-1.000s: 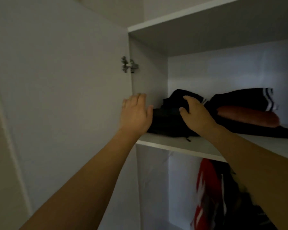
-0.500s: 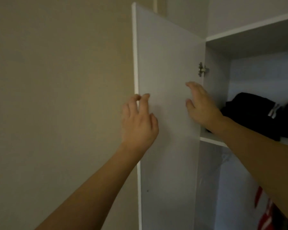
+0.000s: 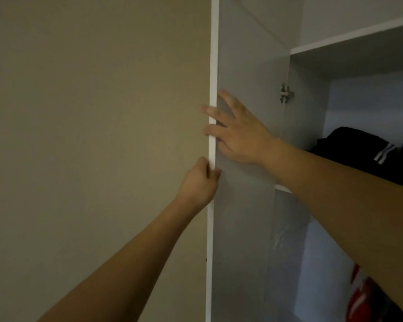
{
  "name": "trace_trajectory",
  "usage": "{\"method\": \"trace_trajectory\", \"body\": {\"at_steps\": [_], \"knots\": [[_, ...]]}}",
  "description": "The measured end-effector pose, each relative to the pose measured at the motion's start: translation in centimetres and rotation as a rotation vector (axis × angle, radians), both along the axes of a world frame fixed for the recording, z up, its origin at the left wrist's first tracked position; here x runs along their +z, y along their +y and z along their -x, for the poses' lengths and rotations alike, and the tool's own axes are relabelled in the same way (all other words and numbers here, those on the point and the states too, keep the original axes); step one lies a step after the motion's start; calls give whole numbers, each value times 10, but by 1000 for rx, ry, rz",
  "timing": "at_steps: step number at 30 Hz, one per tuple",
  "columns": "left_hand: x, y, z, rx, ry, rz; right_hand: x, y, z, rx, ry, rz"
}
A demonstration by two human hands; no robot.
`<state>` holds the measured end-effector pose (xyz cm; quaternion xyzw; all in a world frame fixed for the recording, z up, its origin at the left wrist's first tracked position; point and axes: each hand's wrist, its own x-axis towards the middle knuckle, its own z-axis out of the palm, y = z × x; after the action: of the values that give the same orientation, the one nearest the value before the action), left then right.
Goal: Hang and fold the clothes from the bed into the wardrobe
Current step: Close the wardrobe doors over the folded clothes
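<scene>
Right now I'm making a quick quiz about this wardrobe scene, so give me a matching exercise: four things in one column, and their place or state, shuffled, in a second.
Things:
1. left hand
2. right hand
3. black folded clothes
4. metal hinge

Places or states:
A. lying on the wardrobe shelf
B. fingers curled round the door edge, lower down
C. fixed where the door meets the cabinet side
D. fingers spread across the door's inner face, reaching over its edge

Pairs: 1-B, 2-D, 3-A, 4-C
</scene>
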<state>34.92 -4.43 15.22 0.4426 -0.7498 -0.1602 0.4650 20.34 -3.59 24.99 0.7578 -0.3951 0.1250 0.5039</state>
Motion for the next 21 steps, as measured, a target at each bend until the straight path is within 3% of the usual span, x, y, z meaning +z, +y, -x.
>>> {"method": "trace_trajectory", "body": {"at_steps": [5,9,13,16,21], "knots": [[-6,51,60,-358,85,4,-8,60,80,99,-37,107],[-9,71,149,-344,1,-3,-11,118,164,44,2,105],[-18,83,250,-212,-84,25,-17,172,240,-246,-111,13],[-17,93,320,-185,-31,63,-20,193,285,-435,-191,-27],[-16,77,402,-159,-25,-23,-17,187,344,-705,-58,-65]]}}
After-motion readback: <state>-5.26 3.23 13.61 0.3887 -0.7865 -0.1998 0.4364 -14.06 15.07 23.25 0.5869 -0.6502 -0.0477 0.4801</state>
